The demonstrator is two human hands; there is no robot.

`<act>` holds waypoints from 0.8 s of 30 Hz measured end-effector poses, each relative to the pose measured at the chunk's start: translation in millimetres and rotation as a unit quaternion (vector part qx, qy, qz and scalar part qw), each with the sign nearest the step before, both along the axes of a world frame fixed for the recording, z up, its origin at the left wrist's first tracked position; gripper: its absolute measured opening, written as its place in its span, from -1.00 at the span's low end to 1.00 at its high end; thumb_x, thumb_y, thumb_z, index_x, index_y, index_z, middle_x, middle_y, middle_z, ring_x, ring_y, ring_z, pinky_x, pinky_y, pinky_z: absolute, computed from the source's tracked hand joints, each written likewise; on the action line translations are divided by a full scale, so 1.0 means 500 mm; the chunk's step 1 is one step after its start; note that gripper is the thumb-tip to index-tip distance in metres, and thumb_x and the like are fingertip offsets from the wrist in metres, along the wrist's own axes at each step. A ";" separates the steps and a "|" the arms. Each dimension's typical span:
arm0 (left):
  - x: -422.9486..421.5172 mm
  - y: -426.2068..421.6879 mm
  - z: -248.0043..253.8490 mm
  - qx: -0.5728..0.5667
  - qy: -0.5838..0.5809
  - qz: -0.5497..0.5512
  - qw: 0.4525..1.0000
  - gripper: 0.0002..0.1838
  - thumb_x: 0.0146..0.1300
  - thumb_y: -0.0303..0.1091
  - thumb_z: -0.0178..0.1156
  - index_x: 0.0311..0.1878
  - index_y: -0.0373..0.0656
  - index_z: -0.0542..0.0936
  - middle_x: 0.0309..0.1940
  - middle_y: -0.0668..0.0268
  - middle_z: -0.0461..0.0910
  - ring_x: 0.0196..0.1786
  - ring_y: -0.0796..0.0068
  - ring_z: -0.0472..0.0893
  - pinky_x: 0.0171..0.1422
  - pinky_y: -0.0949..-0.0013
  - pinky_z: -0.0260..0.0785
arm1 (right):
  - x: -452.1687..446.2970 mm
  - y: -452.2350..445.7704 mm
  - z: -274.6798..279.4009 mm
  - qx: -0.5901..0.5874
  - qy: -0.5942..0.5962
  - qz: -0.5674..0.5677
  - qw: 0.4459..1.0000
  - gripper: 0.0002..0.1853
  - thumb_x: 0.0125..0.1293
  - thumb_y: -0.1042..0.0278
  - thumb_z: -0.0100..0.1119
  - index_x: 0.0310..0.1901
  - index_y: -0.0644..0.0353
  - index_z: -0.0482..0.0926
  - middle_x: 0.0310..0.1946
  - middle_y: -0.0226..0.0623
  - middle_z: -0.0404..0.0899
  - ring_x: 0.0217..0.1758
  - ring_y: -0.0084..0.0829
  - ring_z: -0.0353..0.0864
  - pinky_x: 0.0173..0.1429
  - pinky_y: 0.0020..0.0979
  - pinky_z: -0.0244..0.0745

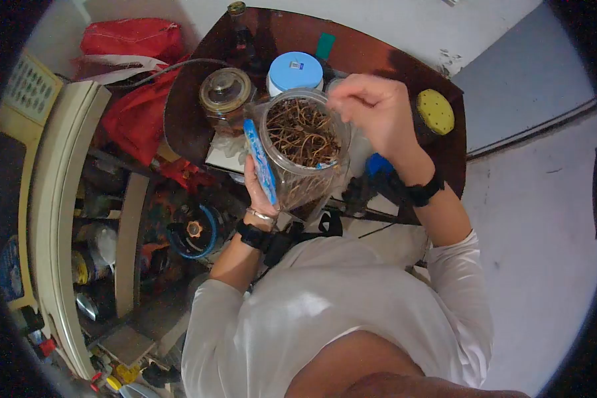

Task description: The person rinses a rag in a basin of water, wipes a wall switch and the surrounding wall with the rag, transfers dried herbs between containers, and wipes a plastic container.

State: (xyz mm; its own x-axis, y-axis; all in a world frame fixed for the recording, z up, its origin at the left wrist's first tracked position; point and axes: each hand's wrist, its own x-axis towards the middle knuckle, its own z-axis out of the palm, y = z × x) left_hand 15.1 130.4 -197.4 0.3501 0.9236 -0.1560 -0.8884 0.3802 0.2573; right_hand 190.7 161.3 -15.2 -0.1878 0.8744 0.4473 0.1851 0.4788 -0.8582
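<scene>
A clear plastic jar (pixel 312 182) full of thin brown dried roots or stems (pixel 303 131) stands open-topped in front of me, tilted slightly my way. My left hand (pixel 255 182) supports it from the left side. A flat blue-and-white packet or label (pixel 260 162) shows between that hand and the jar. Just right of the jar's rim is my right hand (pixel 378 109), raised with fingers curled together and slightly blurred. Whatever those fingers hold, if anything, I cannot make out.
On the dark red table (pixel 404 66) stand a lidded glass jar (pixel 225 96), a blue-lidded tub (pixel 295 71), a dark bottle (pixel 241 36) and a yellow-lidded container (pixel 435 111). Red bags (pixel 132 40) and a cluttered shelf (pixel 99 252) are on the left, a pale door (pixel 530 232) on the right.
</scene>
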 end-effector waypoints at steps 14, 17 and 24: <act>-0.010 0.007 -0.029 -0.048 0.010 0.008 0.999 -0.39 0.21 0.20 -0.07 0.16 -0.05 0.39 0.11 0.25 0.43 0.12 0.20 0.42 0.26 0.08 0.21 | 0.039 -0.029 0.049 0.247 -0.282 -0.006 0.927 -0.73 -0.05 0.52 0.14 -0.22 0.21 0.59 -0.26 -0.16 0.56 -0.18 -0.14 0.55 -0.07 -0.31 0.46; 0.005 0.007 0.027 -0.021 -0.005 -0.044 0.999 -0.23 0.13 0.33 -0.11 0.26 -0.03 0.28 0.21 0.18 0.32 0.22 0.07 0.33 0.29 -0.07 0.14 | 0.053 -0.022 0.040 0.167 -0.283 0.019 0.944 -0.69 -0.07 0.56 0.19 -0.18 0.32 0.56 -0.15 -0.18 0.55 -0.05 -0.25 0.51 0.03 -0.37 0.37; 0.008 0.025 0.049 -0.013 0.008 -0.199 0.980 -0.15 0.05 0.42 -0.15 0.30 0.03 0.21 0.25 0.20 0.26 0.25 0.08 0.30 0.20 -0.15 0.21 | 0.078 0.049 0.003 -0.057 -0.249 0.102 0.961 -0.77 0.26 0.37 0.05 -0.17 0.36 0.54 -0.29 -0.23 0.58 -0.19 -0.50 0.49 -0.02 -0.47 0.35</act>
